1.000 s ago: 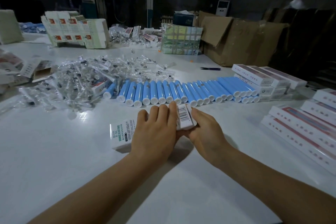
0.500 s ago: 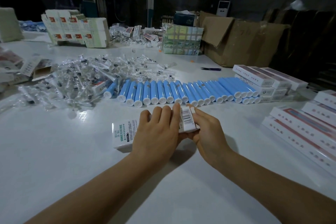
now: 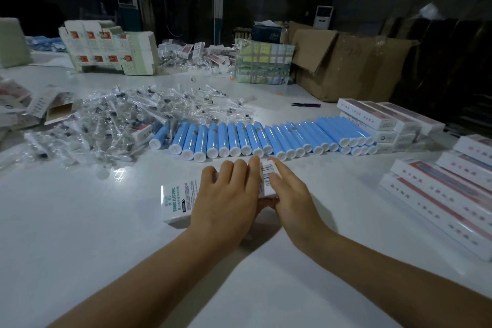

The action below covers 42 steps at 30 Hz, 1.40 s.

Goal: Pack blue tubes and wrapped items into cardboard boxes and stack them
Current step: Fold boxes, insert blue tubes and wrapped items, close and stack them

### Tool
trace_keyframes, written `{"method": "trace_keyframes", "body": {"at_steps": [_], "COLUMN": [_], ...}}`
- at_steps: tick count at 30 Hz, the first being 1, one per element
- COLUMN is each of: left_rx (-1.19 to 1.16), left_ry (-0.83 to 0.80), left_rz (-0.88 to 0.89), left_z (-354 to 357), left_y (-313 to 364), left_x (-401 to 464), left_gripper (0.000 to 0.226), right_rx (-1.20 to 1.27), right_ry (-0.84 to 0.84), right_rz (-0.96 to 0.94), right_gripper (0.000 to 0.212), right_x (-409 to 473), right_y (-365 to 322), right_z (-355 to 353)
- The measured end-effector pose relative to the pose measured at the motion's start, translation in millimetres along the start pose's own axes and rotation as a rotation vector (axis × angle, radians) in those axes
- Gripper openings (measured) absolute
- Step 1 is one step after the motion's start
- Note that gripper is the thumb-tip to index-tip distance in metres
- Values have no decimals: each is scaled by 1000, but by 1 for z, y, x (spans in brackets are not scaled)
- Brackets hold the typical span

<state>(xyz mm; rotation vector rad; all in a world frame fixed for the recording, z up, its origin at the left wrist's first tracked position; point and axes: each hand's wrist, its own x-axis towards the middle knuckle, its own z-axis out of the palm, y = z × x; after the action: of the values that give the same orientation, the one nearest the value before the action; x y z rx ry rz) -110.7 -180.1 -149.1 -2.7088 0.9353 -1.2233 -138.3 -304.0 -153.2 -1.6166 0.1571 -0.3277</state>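
Front and centre on the white table (image 3: pixel 80 221), a slim box (image 3: pixel 178 201) lies flat under both hands. Left hand (image 3: pixel 226 200) spreads over its top, fingers straight and pressing it down. Right hand (image 3: pixel 288 194) sits at the barcoded end, fingers relaxed against the flap, likely pushing it closed. Just beyond, the blue tubes (image 3: pixel 266 138) lie in a neat row, wrapped items (image 3: pixel 106 120) heaped to their left, finished boxes (image 3: pixel 439 194) stacked on the right. That box looks light and thin-walled, so easy to dent if squeezed mid-panel; its glossy skin may slide on this table. Best hold, I'd say, is across the long edges near the ends, where the card is stiffest.
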Motion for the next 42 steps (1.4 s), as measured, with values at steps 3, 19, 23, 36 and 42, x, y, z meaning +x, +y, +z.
{"method": "trace_keyframes", "body": {"at_steps": [3, 19, 23, 36, 42], "left_rx": [2, -4, -34, -31, -41], "left_ry": [-23, -105, -80, -99, -74], "left_rz": [-36, -67, -53, -35, -1], "left_z": [-1, -6, -5, -6, -5], "left_y": [-3, -2, -4, -1, -3], "left_x": [1, 2, 2, 0, 1], "left_gripper": [66, 69, 65, 70, 63], "right_rx": [13, -269, -219, -97, -53], "right_ry": [-24, -38, -47, -122, -169], "right_rz": [-3, -101, -58, -39, -42], "right_gripper": [42, 46, 46, 56, 63], "right_x": [2, -9, -7, -1, -2], "right_y": [-1, 1, -2, 1, 1], "right_z": [0, 4, 2, 3, 1]}}
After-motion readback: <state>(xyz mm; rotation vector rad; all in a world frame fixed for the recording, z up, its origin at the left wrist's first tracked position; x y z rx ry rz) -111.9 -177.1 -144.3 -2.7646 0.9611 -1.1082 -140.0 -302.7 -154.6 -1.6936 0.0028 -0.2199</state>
